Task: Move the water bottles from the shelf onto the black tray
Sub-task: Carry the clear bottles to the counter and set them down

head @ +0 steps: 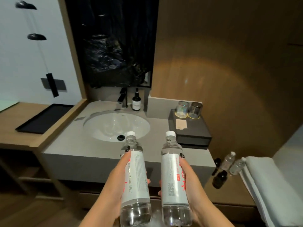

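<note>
Open counter (68,149) toward seemingly bare black tray (44,118)

Two clear white-capped bottles (135,176) (175,177) upright, held; black tray (44,118) empty.

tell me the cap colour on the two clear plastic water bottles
White caps on both clear plastic water bottles, seen in the head view.
</note>
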### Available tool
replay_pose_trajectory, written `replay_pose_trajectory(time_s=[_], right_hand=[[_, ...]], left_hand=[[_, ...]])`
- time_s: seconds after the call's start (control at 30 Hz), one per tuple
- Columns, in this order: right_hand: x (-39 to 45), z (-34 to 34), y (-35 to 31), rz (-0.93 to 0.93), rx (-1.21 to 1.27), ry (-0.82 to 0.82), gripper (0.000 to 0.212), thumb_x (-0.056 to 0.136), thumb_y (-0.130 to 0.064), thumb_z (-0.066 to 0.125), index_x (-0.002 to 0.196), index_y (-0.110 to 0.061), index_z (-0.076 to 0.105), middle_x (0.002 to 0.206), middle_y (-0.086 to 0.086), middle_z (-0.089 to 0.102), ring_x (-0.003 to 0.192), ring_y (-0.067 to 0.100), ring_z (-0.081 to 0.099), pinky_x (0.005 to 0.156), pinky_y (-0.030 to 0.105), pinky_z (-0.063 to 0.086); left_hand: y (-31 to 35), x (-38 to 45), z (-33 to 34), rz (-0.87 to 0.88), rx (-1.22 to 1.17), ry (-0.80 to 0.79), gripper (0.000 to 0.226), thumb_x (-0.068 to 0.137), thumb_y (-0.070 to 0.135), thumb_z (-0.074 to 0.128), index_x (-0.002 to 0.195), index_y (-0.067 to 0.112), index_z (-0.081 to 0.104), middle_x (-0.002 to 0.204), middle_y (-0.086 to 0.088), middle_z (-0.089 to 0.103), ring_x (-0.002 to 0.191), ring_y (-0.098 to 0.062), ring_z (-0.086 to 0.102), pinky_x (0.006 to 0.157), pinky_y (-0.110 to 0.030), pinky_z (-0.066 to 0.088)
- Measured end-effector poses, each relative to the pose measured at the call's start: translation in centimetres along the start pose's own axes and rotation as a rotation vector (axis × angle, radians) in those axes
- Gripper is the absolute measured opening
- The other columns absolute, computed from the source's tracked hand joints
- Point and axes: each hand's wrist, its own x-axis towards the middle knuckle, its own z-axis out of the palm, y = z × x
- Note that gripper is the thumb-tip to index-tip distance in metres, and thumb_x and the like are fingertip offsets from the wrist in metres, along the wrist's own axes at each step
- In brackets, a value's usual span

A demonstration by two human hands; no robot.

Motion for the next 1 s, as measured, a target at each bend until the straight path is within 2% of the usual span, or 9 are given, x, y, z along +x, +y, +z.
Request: replay_pose_trajectory(time_s=[0.13,0.2,0.27,0.33,0.47,0.63,0.73,0.87,1.0], right_hand=[[3.8,2.3,-1.2,-0.001,-0.146,-0.051,0.059,0.067,-0.063,0.059,0.089,-0.008,0.059,0.074,0.017,0.058,0.064,0.029,0.059,0.075,0.042,0.05],[5.8,3.3,-1.9,0.001,-0.195,-0.082,0.06,0.062,-0.065,0.06,0.089,-0.012,0.058,0.078,0.017,0.054,0.065,0.029,0.056,0.074,0.04,0.047],[7.7,4.5,-2.6,0.02,-0.227,-0.12,0.055,0.069,-0.063,0.058,0.086,-0.01,0.058,0.077,0.017,0.054,0.064,0.028,0.057,0.068,0.037,0.05],[9.6,5.6,-2.9,0.033,-0.263,-0.166,0.05,0.074,-0.061,0.056,0.078,-0.011,0.063,0.073,0.015,0.059,0.063,0.028,0.059,0.071,0.039,0.05],[12.4,8.4,-2.8,0.054,-0.347,-0.24,0.049,0.085,-0.059,0.049,0.065,-0.021,0.072,0.071,0.011,0.066,0.066,0.026,0.062,0.085,0.047,0.046],[14.7,12.3,-1.5,0.074,-0.4,-0.348,0.049,0.07,-0.068,0.06,0.072,-0.019,0.069,0.072,0.01,0.06,0.065,0.025,0.058,0.078,0.043,0.042],[16.2,14.9,-0.5,0.098,-0.449,-0.344,0.056,0.062,-0.068,0.062,0.08,-0.016,0.069,0.079,0.015,0.062,0.069,0.027,0.059,0.079,0.044,0.044],[18.0,19.2,1.4,0.128,-0.42,-0.323,0.055,0.066,-0.065,0.062,0.083,-0.014,0.07,0.079,0.018,0.064,0.067,0.031,0.062,0.078,0.045,0.048],[19.2,25.1,3.2,0.129,-0.455,-0.34,0.06,0.068,-0.064,0.059,0.094,-0.01,0.067,0.081,0.018,0.066,0.071,0.032,0.063,0.081,0.047,0.05]], left_hand=[[1.4,2.5,-1.3,0.032,-0.031,0.089,0.054,0.082,0.059,0.055,0.105,0.012,0.065,0.081,-0.02,0.071,0.069,-0.034,0.068,0.064,-0.039,0.054],[2.4,3.6,-1.9,0.029,-0.063,0.138,0.053,0.082,0.059,0.056,0.107,0.013,0.064,0.081,-0.021,0.07,0.068,-0.034,0.068,0.064,-0.039,0.055],[3.3,4.6,-2.8,0.032,-0.112,0.171,0.052,0.08,0.058,0.059,0.107,0.014,0.064,0.081,-0.021,0.068,0.066,-0.033,0.067,0.07,-0.043,0.055],[3.8,5.4,-4.0,0.023,-0.17,0.193,0.054,0.075,0.058,0.065,0.103,0.012,0.065,0.079,-0.019,0.065,0.065,-0.031,0.065,0.081,-0.047,0.052],[4.8,6.6,-6.5,0.01,-0.3,0.238,0.05,0.064,0.057,0.076,0.085,0.013,0.066,0.073,-0.014,0.06,0.058,-0.026,0.062,0.073,-0.04,0.051],[6.5,7.7,-9.3,0.042,-0.385,0.367,0.06,0.053,0.051,0.074,0.095,0.009,0.065,0.074,-0.016,0.059,0.059,-0.027,0.06,0.07,-0.041,0.053],[7.4,8.3,-12.3,0.055,-0.42,0.395,0.063,0.056,0.05,0.073,0.1,0.005,0.064,0.073,-0.017,0.061,0.059,-0.029,0.061,0.072,-0.042,0.053],[9.1,9.0,-17.3,0.028,-0.42,0.46,0.051,0.077,0.047,0.067,0.102,0.003,0.062,0.077,-0.019,0.06,0.063,-0.03,0.06,0.073,-0.043,0.053],[11.7,9.0,-23.5,0.043,-0.378,0.412,0.052,0.072,0.048,0.067,0.1,0.005,0.059,0.077,-0.016,0.058,0.066,-0.028,0.059,0.081,-0.048,0.052]])
